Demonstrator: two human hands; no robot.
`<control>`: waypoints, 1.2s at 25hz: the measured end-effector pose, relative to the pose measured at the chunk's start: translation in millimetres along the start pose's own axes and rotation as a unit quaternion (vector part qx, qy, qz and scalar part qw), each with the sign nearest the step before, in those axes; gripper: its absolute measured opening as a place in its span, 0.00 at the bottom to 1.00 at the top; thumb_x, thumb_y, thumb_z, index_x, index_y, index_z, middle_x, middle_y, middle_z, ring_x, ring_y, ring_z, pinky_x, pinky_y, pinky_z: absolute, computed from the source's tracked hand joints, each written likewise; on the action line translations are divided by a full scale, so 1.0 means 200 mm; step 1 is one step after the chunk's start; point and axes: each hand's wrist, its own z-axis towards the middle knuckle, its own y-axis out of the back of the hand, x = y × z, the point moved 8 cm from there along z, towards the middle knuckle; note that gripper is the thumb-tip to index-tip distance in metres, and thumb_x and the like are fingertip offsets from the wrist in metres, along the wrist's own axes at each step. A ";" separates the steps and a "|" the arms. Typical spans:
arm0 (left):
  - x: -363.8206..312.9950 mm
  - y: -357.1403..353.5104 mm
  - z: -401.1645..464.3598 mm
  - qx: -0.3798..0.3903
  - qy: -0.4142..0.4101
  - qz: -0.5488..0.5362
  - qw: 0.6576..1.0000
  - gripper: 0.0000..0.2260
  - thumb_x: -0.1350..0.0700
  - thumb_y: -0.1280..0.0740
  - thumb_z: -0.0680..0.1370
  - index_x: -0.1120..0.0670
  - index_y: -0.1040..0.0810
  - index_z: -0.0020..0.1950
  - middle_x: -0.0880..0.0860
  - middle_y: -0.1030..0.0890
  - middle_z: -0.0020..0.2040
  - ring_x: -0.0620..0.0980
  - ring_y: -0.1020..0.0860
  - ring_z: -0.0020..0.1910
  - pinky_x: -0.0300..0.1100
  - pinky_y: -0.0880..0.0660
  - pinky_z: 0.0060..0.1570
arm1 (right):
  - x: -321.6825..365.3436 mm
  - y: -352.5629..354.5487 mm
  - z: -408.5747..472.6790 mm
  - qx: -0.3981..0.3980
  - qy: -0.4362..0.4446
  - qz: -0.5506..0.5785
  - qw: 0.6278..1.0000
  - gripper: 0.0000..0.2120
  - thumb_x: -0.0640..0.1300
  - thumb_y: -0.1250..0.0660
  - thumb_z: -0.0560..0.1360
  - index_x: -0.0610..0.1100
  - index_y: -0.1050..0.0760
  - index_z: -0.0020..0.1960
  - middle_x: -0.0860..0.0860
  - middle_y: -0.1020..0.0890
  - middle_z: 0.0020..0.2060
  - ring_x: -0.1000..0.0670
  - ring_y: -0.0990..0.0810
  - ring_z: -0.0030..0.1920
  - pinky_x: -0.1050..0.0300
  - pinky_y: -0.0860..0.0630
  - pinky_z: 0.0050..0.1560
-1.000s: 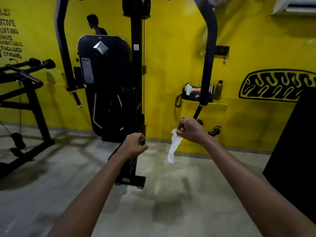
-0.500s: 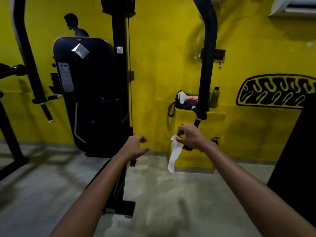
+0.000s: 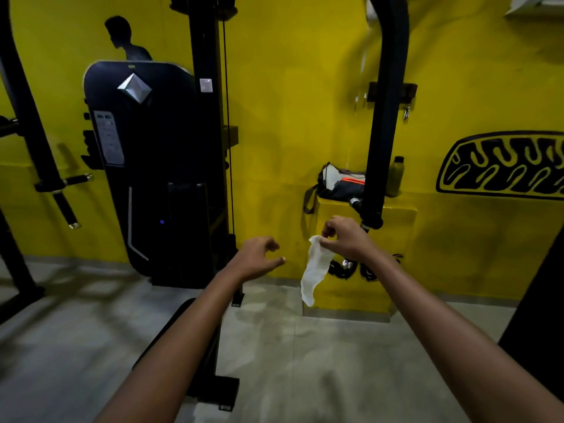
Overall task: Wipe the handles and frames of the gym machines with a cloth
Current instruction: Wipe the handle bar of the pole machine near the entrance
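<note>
- Your right hand (image 3: 346, 239) pinches the top edge of the white cloth (image 3: 314, 268) between thumb and fingers; the rest hangs loose below, in front of the yellow ledge (image 3: 396, 215).
- Your left hand (image 3: 259, 257) is empty, fingers loosely curled and apart, just left of the cloth and not touching it.
- The black swing arm (image 3: 384, 117) of the machine drops just behind your right hand, and its lower handle (image 3: 345, 264) is partly hidden behind the cloth and your wrist.
- With only a thin pinch, the cloth will likely slip or bunch as soon as you drag it along the handle; gather more of it into your palm first.
- The arm looks free to pivot, so a one-handed wipe may push it away. Steady it with your left hand.
- The bag (image 3: 338, 184) and bottle (image 3: 396, 175) sit on the ledge near the arm; a swing could knock them off.
</note>
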 end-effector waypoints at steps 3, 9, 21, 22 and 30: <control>-0.06 -0.02 0.11 -0.003 0.001 -0.011 1.000 0.22 0.46 0.28 0.73 0.58 0.22 0.61 0.55 0.20 0.59 0.50 0.23 0.59 0.38 0.28 0.53 | -0.04 0.02 0.10 0.006 0.014 0.008 1.000 0.07 0.46 0.32 0.74 0.43 0.25 0.42 0.49 0.26 0.41 0.50 0.28 0.42 0.56 0.31 0.39; -0.12 -0.09 0.32 -0.006 -0.002 -0.013 1.000 0.22 0.47 0.27 0.73 0.59 0.22 0.61 0.56 0.21 0.60 0.51 0.23 0.60 0.38 0.29 0.54 | -0.15 -0.01 0.27 0.017 0.033 0.006 0.999 0.07 0.47 0.32 0.74 0.43 0.24 0.43 0.49 0.26 0.41 0.50 0.28 0.43 0.54 0.30 0.41; 0.23 -0.17 0.76 0.013 -0.018 -0.014 1.000 0.21 0.50 0.28 0.74 0.60 0.23 0.62 0.56 0.21 0.60 0.52 0.24 0.60 0.37 0.31 0.52 | -0.36 -0.14 0.58 0.021 -0.016 -0.022 0.999 0.10 0.47 0.32 0.73 0.40 0.23 0.42 0.45 0.23 0.41 0.46 0.25 0.42 0.46 0.27 0.42; 0.26 -0.18 0.82 0.020 -0.030 -0.019 0.999 0.21 0.50 0.28 0.74 0.60 0.23 0.62 0.55 0.21 0.60 0.52 0.24 0.60 0.38 0.30 0.52 | -0.39 -0.14 0.61 0.017 -0.030 -0.027 0.999 0.09 0.47 0.31 0.73 0.40 0.24 0.41 0.44 0.22 0.41 0.46 0.24 0.42 0.46 0.27 0.42; 0.47 -0.18 1.26 0.112 -0.129 -0.063 0.983 0.17 0.53 0.28 0.74 0.58 0.23 0.60 0.54 0.23 0.60 0.48 0.26 0.61 0.35 0.32 0.51 | -0.50 -0.13 0.79 -0.032 -0.180 -0.074 0.980 0.09 0.47 0.31 0.73 0.43 0.26 0.38 0.48 0.24 0.37 0.48 0.25 0.39 0.49 0.27 0.39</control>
